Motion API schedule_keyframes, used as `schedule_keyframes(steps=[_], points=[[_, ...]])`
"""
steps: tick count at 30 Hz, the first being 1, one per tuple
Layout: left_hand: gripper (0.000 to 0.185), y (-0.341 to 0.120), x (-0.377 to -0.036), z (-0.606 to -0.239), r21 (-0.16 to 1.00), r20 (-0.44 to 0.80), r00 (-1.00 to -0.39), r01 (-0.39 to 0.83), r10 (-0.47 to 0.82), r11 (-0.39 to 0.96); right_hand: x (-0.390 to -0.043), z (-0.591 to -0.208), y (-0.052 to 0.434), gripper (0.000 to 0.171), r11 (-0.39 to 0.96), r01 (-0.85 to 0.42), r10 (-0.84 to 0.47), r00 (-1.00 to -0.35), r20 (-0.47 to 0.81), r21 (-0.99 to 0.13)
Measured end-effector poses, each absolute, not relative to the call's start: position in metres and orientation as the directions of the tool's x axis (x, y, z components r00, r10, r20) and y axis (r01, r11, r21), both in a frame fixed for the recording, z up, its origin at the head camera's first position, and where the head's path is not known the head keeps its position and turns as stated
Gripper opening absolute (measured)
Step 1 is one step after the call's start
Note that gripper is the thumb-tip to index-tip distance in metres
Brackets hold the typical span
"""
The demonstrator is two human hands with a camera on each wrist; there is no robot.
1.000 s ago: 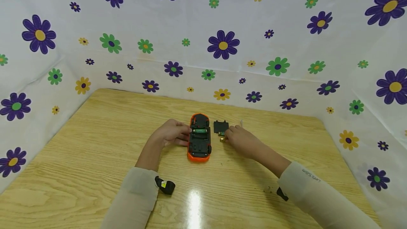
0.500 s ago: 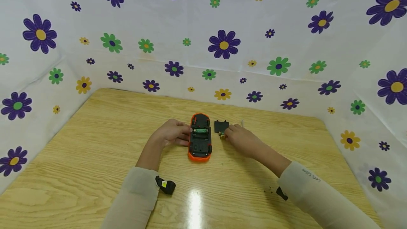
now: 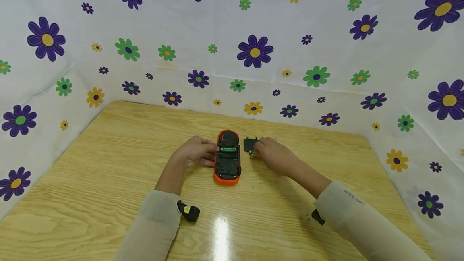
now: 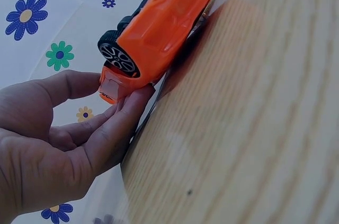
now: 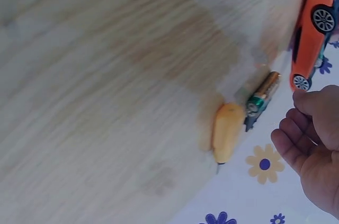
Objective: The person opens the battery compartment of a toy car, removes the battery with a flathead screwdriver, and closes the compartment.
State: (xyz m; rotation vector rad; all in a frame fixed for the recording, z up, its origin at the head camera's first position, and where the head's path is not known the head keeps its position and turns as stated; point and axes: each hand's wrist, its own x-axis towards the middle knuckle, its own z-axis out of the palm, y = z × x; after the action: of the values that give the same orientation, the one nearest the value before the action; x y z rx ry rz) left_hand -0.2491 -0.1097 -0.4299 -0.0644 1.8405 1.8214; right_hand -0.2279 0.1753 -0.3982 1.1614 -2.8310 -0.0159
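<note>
An orange toy car [image 3: 227,168] lies upside down on the table, its black underside up and its battery bay uncovered. One green battery [image 3: 228,150] sits crosswise in the bay. My left hand [image 3: 195,151] holds the car's left side, with thumb and fingers on its orange body [image 4: 159,28] in the left wrist view. To the right of the car lie a black battery cover [image 3: 249,144] and loose green-and-gold batteries [image 3: 253,154]. My right hand [image 3: 276,156] hovers over these with loosely bent fingers; nothing shows in its grip. In the right wrist view the batteries [image 5: 262,94] rest on the table.
A yellow handle [image 5: 228,131] with a thin tip, like a screwdriver's, lies near the batteries in the right wrist view. Small dark specks [image 3: 306,215] lie by the right sleeve. A flower-printed cloth [image 3: 217,31] stands behind the wooden table [image 3: 123,152].
The loose batteries, apart a second ago, now lie close together beside the cover. My right hand has shifted slightly up, towards the cover. The left hand and the car stay put.
</note>
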Motion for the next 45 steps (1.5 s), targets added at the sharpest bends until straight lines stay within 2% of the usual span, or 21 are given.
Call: schedule_keyframes(steps=[11,28,45], points=[[0.042,-0.111,-0.249,-0.431,0.914,-0.401,-0.851,-0.397,0.338,0.083,-0.234,-0.390,0.147,0.010,0.680,-0.732,-0.731,-0.673,0.114,0.039],[0.041,-0.111,-0.248,-0.427,0.909,-0.411,-0.845,-0.409,0.343,0.082,-0.239,-0.391,0.109,0.022,0.685,-0.728,-0.727,-0.679,0.098,0.037],[0.040,-0.111,-0.250,-0.431,0.909,-0.411,-0.846,-0.408,0.340,0.084,-0.246,-0.394,0.099,0.027,0.713,-0.701,-0.701,-0.713,0.023,0.006]])
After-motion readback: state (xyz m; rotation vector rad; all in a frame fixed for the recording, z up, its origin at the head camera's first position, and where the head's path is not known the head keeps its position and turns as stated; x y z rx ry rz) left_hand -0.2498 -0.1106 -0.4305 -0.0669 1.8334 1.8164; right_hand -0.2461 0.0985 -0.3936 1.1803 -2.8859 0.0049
